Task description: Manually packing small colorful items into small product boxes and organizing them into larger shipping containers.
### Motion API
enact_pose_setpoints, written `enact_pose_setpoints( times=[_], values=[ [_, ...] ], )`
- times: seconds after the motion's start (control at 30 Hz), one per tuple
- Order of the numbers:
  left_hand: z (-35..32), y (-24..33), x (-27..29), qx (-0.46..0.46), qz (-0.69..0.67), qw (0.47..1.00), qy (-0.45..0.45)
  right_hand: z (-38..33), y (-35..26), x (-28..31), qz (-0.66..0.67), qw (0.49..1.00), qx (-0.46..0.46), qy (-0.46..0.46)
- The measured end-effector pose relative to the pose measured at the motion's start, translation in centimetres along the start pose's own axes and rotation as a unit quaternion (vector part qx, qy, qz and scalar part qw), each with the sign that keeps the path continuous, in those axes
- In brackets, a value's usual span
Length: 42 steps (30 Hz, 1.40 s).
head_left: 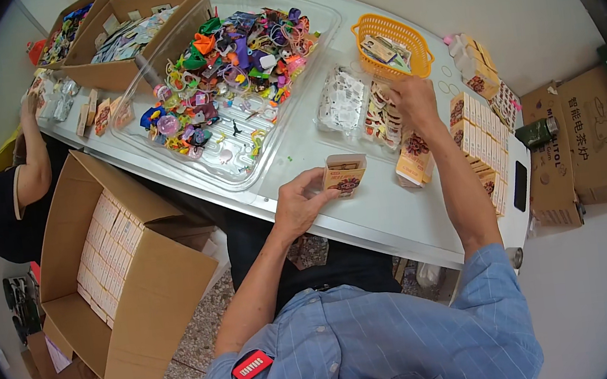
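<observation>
My left hand (pixel 300 203) grips a small cream-and-orange carton (pixel 345 177) by its side, upright with its top open, near the table's front edge. Over the clear tray, my right hand (pixel 415 102) has its fingers curled down together; what they pinch, if anything, is hidden. Under those fingers lie small printed pieces (pixel 383 122), beside a pile of small white packets (pixel 342 101). Just behind is a yellow basket (pixel 421 49) holding flat printed packets. Another carton (pixel 414 160) stands below my right wrist.
A large clear bin (pixel 242 179) of colourful small toys fills the table's middle. Stacked cartons (pixel 479 139) and a dark phone (pixel 520 186) lie at right. An open cardboard box (pixel 151 282) of cartons stands at left. Another person (pixel 0 186) works at far left.
</observation>
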<state>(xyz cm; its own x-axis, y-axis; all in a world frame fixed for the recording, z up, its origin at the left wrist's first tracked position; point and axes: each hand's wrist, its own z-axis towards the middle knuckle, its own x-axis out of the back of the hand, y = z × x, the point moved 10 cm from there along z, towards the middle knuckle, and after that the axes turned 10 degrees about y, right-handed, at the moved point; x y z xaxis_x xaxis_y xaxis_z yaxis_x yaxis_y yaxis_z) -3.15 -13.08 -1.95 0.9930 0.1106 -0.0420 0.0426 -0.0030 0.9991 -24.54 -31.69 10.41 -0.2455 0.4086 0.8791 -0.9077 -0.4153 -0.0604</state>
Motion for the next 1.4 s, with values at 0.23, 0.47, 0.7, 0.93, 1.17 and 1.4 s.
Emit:
enact_pose_setpoints(
  times=[0.23, 0.47, 0.7, 0.93, 1.17, 1.4],
  values=[
    [0.1, -0.4, 0.2, -0.006, -0.01, 1.0, 0.009, -5.1, -7.6, 5.9, 0.48, 0.867, -0.122, -0.06],
    [0.0, 0.5, -0.4, 0.0, 0.002, 1.0, -0.02, -7.3, -12.8, 7.1, 0.32, 0.938, 0.106, -0.08],
    [0.1, -0.1, -0.1, 0.011, -0.037, 0.999, 0.0, -7.3, -14.3, 7.9, 0.237, 0.953, 0.181, -0.045],
    [0.1, -0.5, 0.1, 0.003, -0.046, 0.999, 0.006, -1.2, -7.6, 0.6, 0.197, 0.979, 0.036, -0.044],
    [0.0, 0.6, -0.1, -0.004, 0.02, 1.0, -0.011, -0.6, -7.9, -5.5, 0.05, 0.984, 0.053, -0.16],
    [0.1, 0.3, 0.0, -0.023, 0.011, 1.0, -0.009, -0.4, -6.6, -4.0, 0.205, 0.97, 0.027, -0.128]
  ],
)
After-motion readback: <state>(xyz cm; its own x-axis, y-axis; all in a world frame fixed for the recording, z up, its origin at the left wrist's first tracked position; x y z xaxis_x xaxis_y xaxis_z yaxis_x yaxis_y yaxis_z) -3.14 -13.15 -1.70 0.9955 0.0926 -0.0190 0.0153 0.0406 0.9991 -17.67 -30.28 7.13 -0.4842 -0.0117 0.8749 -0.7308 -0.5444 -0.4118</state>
